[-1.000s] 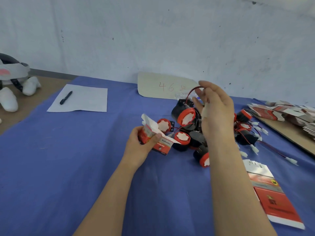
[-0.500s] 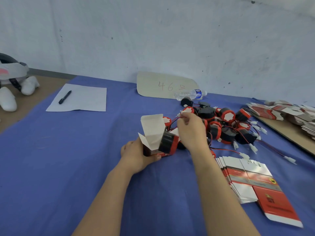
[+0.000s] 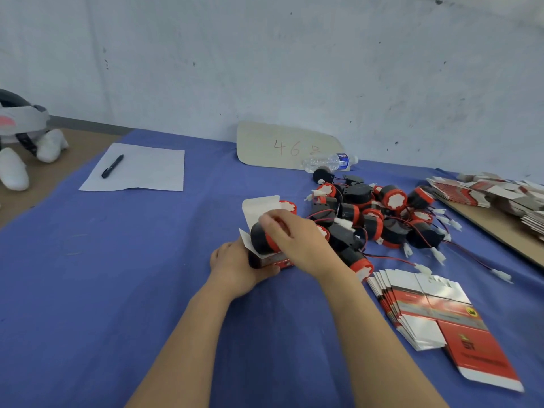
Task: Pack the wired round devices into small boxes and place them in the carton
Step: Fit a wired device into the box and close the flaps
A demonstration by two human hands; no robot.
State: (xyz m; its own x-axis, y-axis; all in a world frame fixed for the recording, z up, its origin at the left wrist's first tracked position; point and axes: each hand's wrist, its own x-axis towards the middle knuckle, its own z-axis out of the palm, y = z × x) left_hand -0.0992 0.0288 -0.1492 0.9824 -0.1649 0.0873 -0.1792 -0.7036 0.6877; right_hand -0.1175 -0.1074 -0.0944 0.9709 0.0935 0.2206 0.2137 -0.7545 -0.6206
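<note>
holding the box: the left hand (image 3: 235, 267) is gripping a small red-and-white box (image 3: 275, 262) from its left side, with the fingers wrapped round it, and is resting it on the blue cloth (image 3: 117, 275) near the middle of the table.
box top: it is standing open, with the white inner side of the lid showing on the far side.
right hand: the right hand (image 3: 297, 240) is grasping a round device (image 3: 259, 241), fingers curling over it; blur is hiding the fingertips.
device: its black body and red band are sitting at the open mouth of the box, between the flaps, with part of the body showing above them.
pile: more black-and-red round devices (image 3: 382, 219) are lying heaped just right of the hands, their thin wires and white connectors (image 3: 500, 273) trailing out to the right.
flat boxes: a fanned stack of unfolded boxes (image 3: 426, 313) is lying at the near right, and further stacks (image 3: 485, 192) are sitting on a brown board (image 3: 500, 231) at the far right.
far side: a cardboard sign (image 3: 282, 147) marked "46" is leaning at the wall, and a water bottle (image 3: 329, 162) is lying in front of it.
far left: a black pen (image 3: 112, 166) is lying on a sheet of paper (image 3: 147, 172), and a white headset (image 3: 20, 119) is sitting beyond the cloth's left edge.
</note>
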